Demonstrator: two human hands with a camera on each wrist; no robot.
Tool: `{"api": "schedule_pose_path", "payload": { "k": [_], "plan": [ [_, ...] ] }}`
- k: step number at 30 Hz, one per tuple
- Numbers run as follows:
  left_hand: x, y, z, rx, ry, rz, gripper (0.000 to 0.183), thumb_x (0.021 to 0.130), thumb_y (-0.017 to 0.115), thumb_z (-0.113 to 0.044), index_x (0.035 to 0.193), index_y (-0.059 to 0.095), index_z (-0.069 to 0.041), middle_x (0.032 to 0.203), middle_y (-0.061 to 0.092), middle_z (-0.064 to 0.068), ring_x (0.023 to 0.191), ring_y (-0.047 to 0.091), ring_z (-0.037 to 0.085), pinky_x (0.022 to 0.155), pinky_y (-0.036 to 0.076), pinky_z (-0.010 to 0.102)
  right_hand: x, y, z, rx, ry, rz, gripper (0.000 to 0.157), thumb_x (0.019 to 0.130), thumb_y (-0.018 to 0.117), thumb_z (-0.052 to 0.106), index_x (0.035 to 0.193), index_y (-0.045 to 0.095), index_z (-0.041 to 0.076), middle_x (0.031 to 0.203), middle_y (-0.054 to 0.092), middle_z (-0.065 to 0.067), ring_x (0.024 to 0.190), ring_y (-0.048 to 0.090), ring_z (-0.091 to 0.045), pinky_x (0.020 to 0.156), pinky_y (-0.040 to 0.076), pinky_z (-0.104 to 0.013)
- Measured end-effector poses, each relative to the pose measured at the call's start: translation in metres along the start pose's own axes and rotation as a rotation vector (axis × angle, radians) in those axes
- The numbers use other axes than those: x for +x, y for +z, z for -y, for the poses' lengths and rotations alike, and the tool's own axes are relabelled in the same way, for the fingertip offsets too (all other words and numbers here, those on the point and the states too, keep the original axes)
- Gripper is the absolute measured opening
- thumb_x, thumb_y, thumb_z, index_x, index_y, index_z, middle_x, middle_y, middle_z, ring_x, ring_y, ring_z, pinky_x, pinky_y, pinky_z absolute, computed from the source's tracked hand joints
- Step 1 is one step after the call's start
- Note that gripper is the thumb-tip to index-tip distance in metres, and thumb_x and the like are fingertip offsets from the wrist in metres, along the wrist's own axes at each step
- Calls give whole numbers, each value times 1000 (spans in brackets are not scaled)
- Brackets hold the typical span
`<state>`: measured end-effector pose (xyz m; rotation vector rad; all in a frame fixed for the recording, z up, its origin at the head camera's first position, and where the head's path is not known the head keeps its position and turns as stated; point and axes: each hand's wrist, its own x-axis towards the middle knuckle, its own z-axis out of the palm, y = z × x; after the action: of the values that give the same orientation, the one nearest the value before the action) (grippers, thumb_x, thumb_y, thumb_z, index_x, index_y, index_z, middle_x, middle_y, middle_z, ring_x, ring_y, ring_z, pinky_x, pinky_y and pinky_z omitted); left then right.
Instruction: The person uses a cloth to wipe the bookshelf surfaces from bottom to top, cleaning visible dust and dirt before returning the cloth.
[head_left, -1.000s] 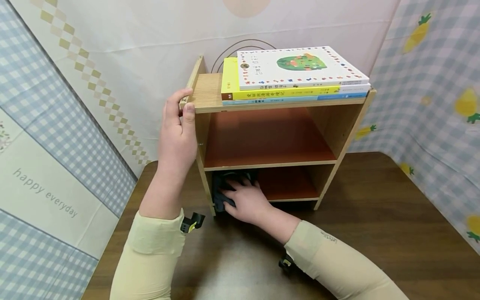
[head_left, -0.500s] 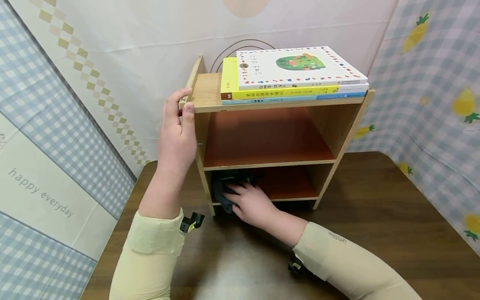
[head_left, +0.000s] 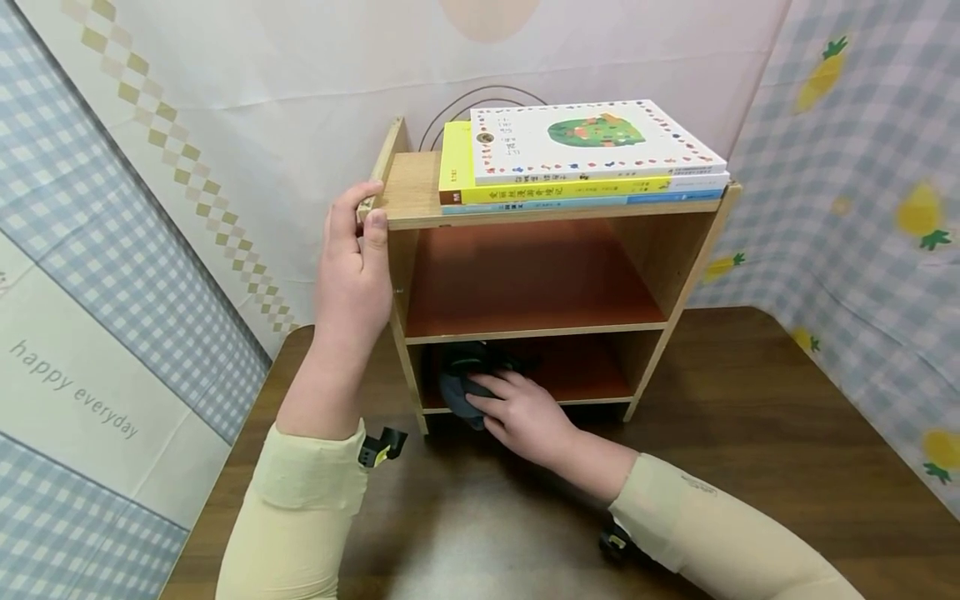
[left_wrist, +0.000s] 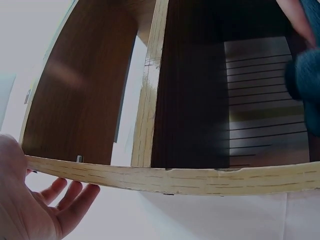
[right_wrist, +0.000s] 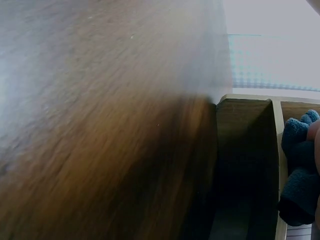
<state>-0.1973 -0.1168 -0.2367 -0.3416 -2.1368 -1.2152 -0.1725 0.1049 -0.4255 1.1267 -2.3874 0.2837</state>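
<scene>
A small wooden shelf unit [head_left: 540,331] stands on a dark brown table [head_left: 750,433]. My left hand [head_left: 358,250] grips the unit's top left corner, thumb on the front edge. In the left wrist view that hand [left_wrist: 30,210] lies under the pale board edge [left_wrist: 200,180]. My right hand [head_left: 525,412] reaches into the bottom compartment and holds a bunched dark blue cloth [head_left: 457,387] against its floor, left of centre. The cloth [right_wrist: 298,165] also shows inside the compartment in the right wrist view, and as a blur of cloth [left_wrist: 306,85] in the left wrist view.
Three books [head_left: 585,158] lie stacked flat on top of the unit. The middle compartment [head_left: 525,283] holds nothing. Patterned fabric walls [head_left: 112,250] close in on the left, back and right. The tabletop [right_wrist: 100,125] stretches in front of the unit.
My right hand has slid the cloth rightward along the bottom compartment, away from the left corner. The left hand keeps its hold on the top corner.
</scene>
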Motion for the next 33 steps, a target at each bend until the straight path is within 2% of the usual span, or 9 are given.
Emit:
{"api": "schedule_pose_path", "payload": {
  "k": [10,17,23,25,28,31,33],
  "plan": [
    [-1,0,0,-1,-13,10,43,105,38,-50,142,45,-29,150,39,-3,114,45,22,92,40,44,-20,-20,-8,-21,-82,-137,40,80,83,17,119,74,13,136,60,-10,116,59,-31,96,49,-43],
    [-1,0,-1,-11,-15,13,43,105,38,-50,142,45,-29,148,40,-1,112,44,22,90,39,45,-38,-31,-12,-12,-100,-157,41,77,84,14,117,74,10,134,61,-12,117,60,-32,96,49,-45],
    [0,0,-2,-1,-4,6,43,105,37,-51,141,46,-30,147,41,-1,112,44,21,90,39,43,-56,-36,-15,7,-90,-152,39,80,80,13,119,73,12,136,60,-11,119,58,-31,97,48,-45],
    [0,0,-2,4,-4,5,43,104,37,-51,141,46,-30,147,42,-1,112,44,21,90,39,44,-61,-38,-16,10,-93,-154,36,84,76,16,120,73,13,136,60,-12,119,58,-32,96,48,-45],
    [0,0,-2,8,-8,4,43,105,37,-51,141,46,-30,147,42,-1,114,45,21,92,39,44,-69,-41,-16,11,-95,-159,27,97,62,22,121,72,13,135,60,-12,118,58,-32,94,49,-46],
    [0,0,-1,4,-10,0,43,105,38,-50,141,46,-29,147,42,-1,115,45,22,94,39,45,-76,-44,-17,11,-101,-173,35,104,46,29,120,73,13,135,61,-12,116,58,-33,92,50,-46],
    [0,1,0,-2,-8,-1,43,105,38,-49,141,46,-28,147,42,-1,115,46,22,94,39,45,-81,-45,-18,9,-106,-189,40,105,41,31,119,73,13,133,61,-12,116,59,-33,90,50,-47]
  ]
}}
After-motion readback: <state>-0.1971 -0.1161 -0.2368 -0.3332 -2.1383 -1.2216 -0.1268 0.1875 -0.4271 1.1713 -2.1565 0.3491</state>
